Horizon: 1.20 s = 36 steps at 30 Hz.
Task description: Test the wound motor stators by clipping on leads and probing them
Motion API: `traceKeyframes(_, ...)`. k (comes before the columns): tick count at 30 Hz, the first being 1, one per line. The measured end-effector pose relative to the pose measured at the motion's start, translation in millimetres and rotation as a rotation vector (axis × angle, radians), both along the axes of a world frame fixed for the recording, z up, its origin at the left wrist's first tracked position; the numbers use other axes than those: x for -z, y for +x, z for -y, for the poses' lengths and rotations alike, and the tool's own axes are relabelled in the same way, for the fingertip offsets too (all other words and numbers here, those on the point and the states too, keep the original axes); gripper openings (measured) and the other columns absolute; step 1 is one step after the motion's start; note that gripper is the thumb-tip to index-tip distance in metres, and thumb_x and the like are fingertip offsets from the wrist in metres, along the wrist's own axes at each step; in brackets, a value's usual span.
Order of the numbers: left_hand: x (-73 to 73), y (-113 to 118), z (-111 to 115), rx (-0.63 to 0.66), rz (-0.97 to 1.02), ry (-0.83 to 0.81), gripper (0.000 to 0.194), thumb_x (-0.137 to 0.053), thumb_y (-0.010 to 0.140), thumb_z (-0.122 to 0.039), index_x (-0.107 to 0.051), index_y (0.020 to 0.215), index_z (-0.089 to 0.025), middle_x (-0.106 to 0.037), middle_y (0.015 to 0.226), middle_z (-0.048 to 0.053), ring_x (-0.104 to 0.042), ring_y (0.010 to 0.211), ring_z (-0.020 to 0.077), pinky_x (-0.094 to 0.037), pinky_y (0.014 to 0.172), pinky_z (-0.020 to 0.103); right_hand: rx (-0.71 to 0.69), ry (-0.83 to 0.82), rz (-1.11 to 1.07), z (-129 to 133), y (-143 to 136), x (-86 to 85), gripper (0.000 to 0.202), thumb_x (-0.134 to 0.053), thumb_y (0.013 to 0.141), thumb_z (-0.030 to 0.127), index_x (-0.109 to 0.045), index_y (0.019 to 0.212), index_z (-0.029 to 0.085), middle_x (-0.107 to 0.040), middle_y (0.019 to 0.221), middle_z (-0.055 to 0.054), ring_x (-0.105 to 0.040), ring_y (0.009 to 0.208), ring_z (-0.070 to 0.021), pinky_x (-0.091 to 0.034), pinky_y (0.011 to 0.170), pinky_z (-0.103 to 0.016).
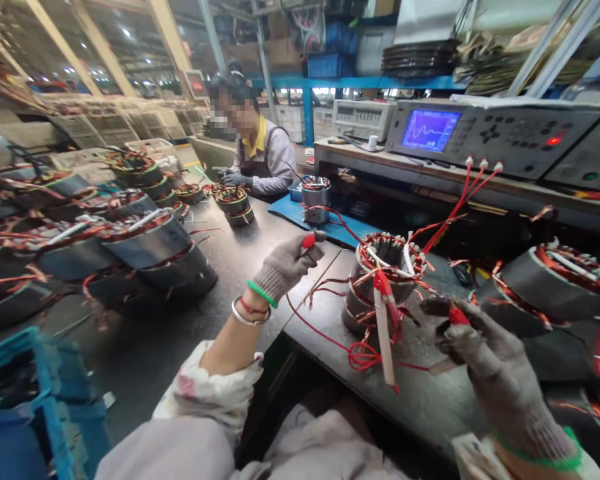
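Observation:
My left hand (289, 265), in a grey knitted glove with a green cuff, is closed on a small red test clip (308, 241) left of the nearest wire-wound motor stator (356, 300). To the right of that stator, my gloved right hand (497, 363) pinches another red test clip (459, 315). Copper windings, white sleeves and loose red leads stick out of the stator's top. A red clip (381, 283) with a pale strip hangs on its front. A thin red cable (325, 337) runs from near my left hand to a tangle below the stator.
Stacked stators (145, 243) crowd the left, and more (575, 283) stand at right. A tester (485, 137) with a lit waveform screen sits on the shelf, red cables plugged in. One stator (316, 200) rests on a blue mat (290, 212). A co-worker (265, 157) sits across. Blue crates (55, 373) are lower left.

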<state>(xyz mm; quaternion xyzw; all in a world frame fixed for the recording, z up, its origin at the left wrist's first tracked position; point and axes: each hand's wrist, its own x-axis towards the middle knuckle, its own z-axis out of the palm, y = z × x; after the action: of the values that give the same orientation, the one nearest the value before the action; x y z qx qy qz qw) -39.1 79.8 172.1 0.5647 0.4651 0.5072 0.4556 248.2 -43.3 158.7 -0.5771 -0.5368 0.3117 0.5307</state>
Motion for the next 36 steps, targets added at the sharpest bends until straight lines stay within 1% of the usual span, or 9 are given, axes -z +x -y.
traceKeyframes(2, -10.3, 6, -9, 0.082, 0.025, 0.004, 0.034, -0.070, 0.074, -0.028, -0.062, 0.105, -0.017, -0.064, 0.074, -0.001, -0.060, 0.056, 0.0116, -0.040, 0.047, 0.021, 0.153, 0.068, 0.106, -6, 5, 3.3, 0.041, -0.073, 0.076, 0.056, -0.074, 0.104, 0.025, -0.075, 0.097, -0.007, -0.066, 0.076, -0.0225, -0.057, 0.065, -0.034)
traceKeyframes(5, -15.8, 6, -22, 0.165, 0.165, -0.063, 0.037, -0.072, 0.066, -0.031, -0.056, 0.097, -0.016, -0.066, 0.078, 0.001, -0.064, 0.055, 0.0129, -0.039, 0.043, 0.020, 0.283, 0.151, 0.261, -23, 8, 6.6, 0.035, -0.070, 0.076, 0.048, -0.072, 0.102, 0.024, -0.074, 0.100, -0.007, -0.068, 0.093, -0.0267, -0.056, 0.091, -0.044)
traceKeyframes(7, -14.3, 3, -28, 0.193, 0.237, -0.140, 0.038, -0.075, 0.065, -0.030, -0.058, 0.096, -0.015, -0.070, 0.085, 0.004, -0.069, 0.062, 0.0155, -0.045, 0.047, 0.020, 0.288, 0.160, 0.289, -36, 9, 5.8, 0.036, -0.067, 0.078, 0.048, -0.072, 0.102, 0.022, -0.074, 0.101, -0.008, -0.068, 0.097, -0.0279, -0.054, 0.097, -0.047)
traceKeyframes(10, -10.6, -1, -34, 0.155, 0.248, -0.204, 0.039, -0.079, 0.070, -0.031, -0.062, 0.101, -0.014, -0.073, 0.092, 0.008, -0.073, 0.073, 0.0190, -0.053, 0.055, 0.022, 0.306, 0.154, 0.296, -60, 11, -2.9, 0.043, -0.061, 0.080, 0.048, -0.073, 0.108, 0.018, -0.074, 0.105, -0.010, -0.067, 0.100, -0.0286, -0.052, 0.098, -0.047)
traceKeyframes(12, -10.1, -1, -35, 0.119, 0.215, -0.219, 0.040, -0.081, 0.073, -0.035, -0.064, 0.103, -0.015, -0.074, 0.089, 0.008, -0.073, 0.071, 0.0190, -0.054, 0.056, 0.023, 0.305, 0.142, 0.343, -79, 12, -11.6, 0.044, -0.059, 0.081, 0.048, -0.074, 0.110, 0.018, -0.075, 0.103, -0.010, -0.067, 0.098, -0.0277, -0.051, 0.096, -0.045)
traceKeyframes(15, -12.9, 2, -33, 0.060, 0.160, -0.226, 0.041, -0.081, 0.076, -0.044, -0.065, 0.102, -0.015, -0.072, 0.079, 0.005, -0.071, 0.066, 0.0177, -0.053, 0.054, 0.023, 0.304, 0.093, 0.388, -108, 18, -20.0, 0.038, -0.061, 0.081, 0.049, -0.075, 0.100, 0.019, -0.073, 0.085, -0.007, -0.065, 0.082, -0.0239, -0.051, 0.085, -0.039)
traceKeyframes(20, -19.2, 5, -34, 0.061, 0.146, -0.234, 0.033, -0.076, 0.078, -0.042, -0.065, 0.088, -0.013, -0.069, 0.073, 0.005, -0.065, 0.057, 0.0128, -0.042, 0.044, 0.017, 0.339, 0.016, 0.117, -141, 33, -6.4, 0.038, -0.061, 0.077, 0.056, -0.065, 0.077, 0.019, -0.060, 0.061, -0.001, -0.053, 0.053, -0.0159, -0.044, 0.055, -0.030)
traceKeyframes(25, -20.5, 6, -37, 0.079, 0.285, -0.301, 0.021, -0.068, 0.074, -0.025, -0.063, 0.090, -0.012, -0.068, 0.074, 0.006, -0.064, 0.055, 0.0132, -0.041, 0.041, 0.017, 0.308, 0.062, 0.065, -145, 38, 4.3, 0.042, -0.061, 0.073, 0.060, -0.064, 0.074, 0.018, -0.056, 0.056, 0.001, -0.049, 0.049, -0.0137, -0.038, 0.049, -0.027)
traceKeyframes(36, -18.6, 7, -36, 0.082, 0.352, -0.346, 0.015, -0.065, 0.078, -0.017, -0.062, 0.091, -0.011, -0.068, 0.073, 0.006, -0.069, 0.057, 0.0150, -0.048, 0.042, 0.016, 0.286, 0.048, -0.043, -144, 28, -9.8, 0.037, -0.065, 0.065, 0.055, -0.064, 0.071, 0.019, -0.053, 0.052, 0.003, -0.047, 0.045, -0.0129, -0.037, 0.044, -0.027)
